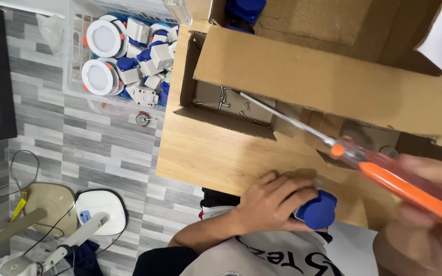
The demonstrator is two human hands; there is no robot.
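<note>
My left hand (274,201) is closed around a blue plastic socket part (319,210) at the near edge of the wooden table (200,153). My right hand (425,204), blurred and close to the camera at the right, grips an orange-handled screwdriver (384,179). Its long metal shaft (282,118) points up-left into a small open cardboard box (231,76). Several loose screws (224,99) lie on the box floor by the tip.
A clear plastic bin (78,61) on the tiled floor holds round white lamps (102,40) and blue-and-white parts (149,61). A larger cardboard box (364,30) stands at the back right. A fan base (101,209) and cables lie on the floor at lower left.
</note>
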